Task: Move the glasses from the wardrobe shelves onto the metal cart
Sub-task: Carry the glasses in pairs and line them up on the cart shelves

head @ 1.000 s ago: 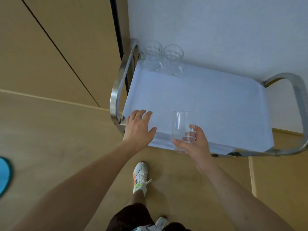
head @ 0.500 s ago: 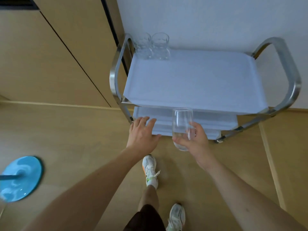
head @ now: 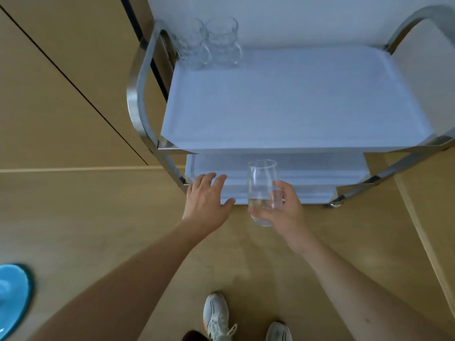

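**Three glasses, one metal cart, one pale wooden room**

Three clear glasses are in view. Two glasses stand upright, side by side and just touching, in the far left corner of the metal cart's top shelf. The third glass, a smooth stemless tumbler, is upright in the right hand, whose fingers and thumb curl round its lower half; it is off the cart, in front of the near edge of the lower shelves.

Metal cart: polished steel frame with looped handles at the left and right ends. Top shelf pale, matt, with a shallow raised rim, bare apart from the two glasses. Lower shelves of the same pale finish step out beneath the near edge of the top one.

Left hand: fingers straight and slightly spread, holding nothing, reaching at the near left corner of the lower shelves; contact cannot be told.

Room: light wooden floor; tan wardrobe panels to the left of the cart, with a dark seam running across them; a white wall behind the cart. A blue round object lies on the floor at the lower left edge of view. Two pale trainers of the person show at the bottom edge.
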The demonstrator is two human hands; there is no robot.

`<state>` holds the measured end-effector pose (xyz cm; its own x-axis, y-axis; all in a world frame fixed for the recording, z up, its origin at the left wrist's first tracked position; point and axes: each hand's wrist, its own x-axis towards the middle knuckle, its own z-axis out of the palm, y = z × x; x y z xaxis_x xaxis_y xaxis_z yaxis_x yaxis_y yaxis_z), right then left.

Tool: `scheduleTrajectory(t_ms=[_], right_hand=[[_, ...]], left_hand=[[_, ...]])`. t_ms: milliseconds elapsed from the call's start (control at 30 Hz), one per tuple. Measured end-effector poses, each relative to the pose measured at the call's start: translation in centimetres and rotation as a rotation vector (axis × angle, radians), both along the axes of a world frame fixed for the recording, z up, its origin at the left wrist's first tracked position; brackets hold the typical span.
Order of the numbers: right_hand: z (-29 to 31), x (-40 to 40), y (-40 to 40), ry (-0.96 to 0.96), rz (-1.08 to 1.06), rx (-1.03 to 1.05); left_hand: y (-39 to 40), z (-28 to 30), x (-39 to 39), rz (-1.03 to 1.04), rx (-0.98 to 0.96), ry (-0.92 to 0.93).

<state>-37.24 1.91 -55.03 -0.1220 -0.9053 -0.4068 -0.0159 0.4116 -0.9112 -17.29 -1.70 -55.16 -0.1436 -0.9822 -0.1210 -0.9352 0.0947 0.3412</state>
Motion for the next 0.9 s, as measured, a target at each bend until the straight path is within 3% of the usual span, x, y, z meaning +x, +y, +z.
scheduleTrajectory(t_ms=[433,767,900], right_hand=[[-16.1,1.6,-8.6,0.115,-0.010,-0.237],[-22.6,2.6,-16.0,0.152,-0.010,-0.514],[-23.8,3.4,-18.6,0.157,-0.033,-0.575]], left_hand=[[-7.7,-15.6,1.7,0.008,-0.149,-0.019],[-16.0,-22.0,2.9,0.050,-0.303,-0.030],[-18.4,-23.3,2.9,0.084,-0.247,0.018]])
